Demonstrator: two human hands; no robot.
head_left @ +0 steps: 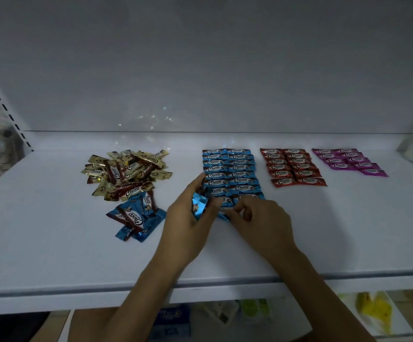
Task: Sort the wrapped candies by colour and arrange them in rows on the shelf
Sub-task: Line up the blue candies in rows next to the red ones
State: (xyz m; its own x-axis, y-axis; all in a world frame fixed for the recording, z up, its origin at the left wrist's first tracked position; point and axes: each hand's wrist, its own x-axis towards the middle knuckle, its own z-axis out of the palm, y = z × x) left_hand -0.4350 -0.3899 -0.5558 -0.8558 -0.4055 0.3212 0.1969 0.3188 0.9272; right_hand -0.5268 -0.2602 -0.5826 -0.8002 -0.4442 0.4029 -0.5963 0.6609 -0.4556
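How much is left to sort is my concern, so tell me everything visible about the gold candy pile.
The gold candy pile is a loose, unsorted heap of shiny foil-like wrappers, gold with brown Choco bands and crimped ends, lying criss-cross and overlapping. It sits on the white shelf, left of the blue rows. Its near edge meets a few loose blue candies.
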